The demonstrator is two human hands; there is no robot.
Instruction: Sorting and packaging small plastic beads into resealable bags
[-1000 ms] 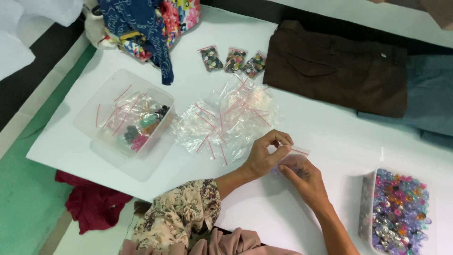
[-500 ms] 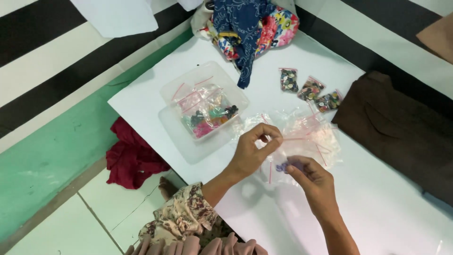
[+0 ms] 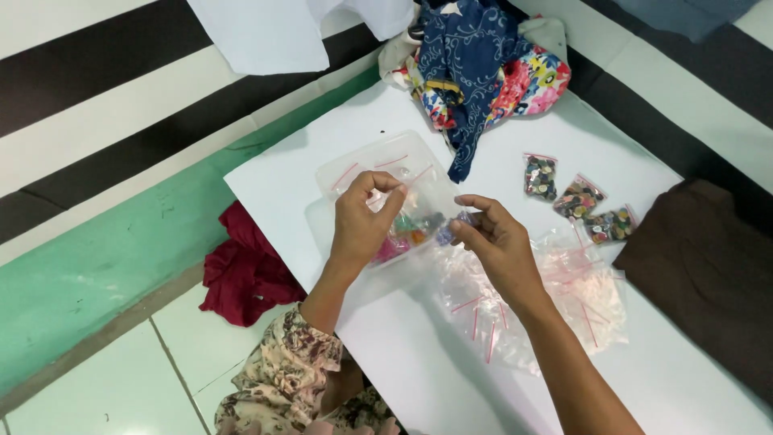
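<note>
Bag (image 3: 445, 234), small, clear, with purplish beads inside, pinched between both hands at frame centre, raised over the white sheet (image 3: 644, 370). Left hand (image 3: 362, 221) curled, thumb and fingers closed on the bag's left edge near a red zip strip. Right hand (image 3: 495, 242) likewise closed, fingertips gripping the bag's right edge; other fingers bent inward. Just behind and below the hands, clear tub (image 3: 386, 181) with red-striped bags and coloured beads inside, partly hidden by the left hand. Lower right of centre, heap of empty clear bags (image 3: 555, 298) with red strips, lying on the sheet under the right forearm. Right of centre, three filled bags (image 3: 578, 200) of dark mixed beads in a row, close together. Top centre, pile of floral cloth (image 3: 483, 72), blue and pink, overlapping the sheet's upper edge. Right edge, brown cloth (image 3: 708, 258) folded on the sheet. Left of centre, red cloth (image 3: 241, 270) crumpled on the floor beside the sheet. Upper left, white cloth (image 3: 274, 32) on striped floor.
</note>
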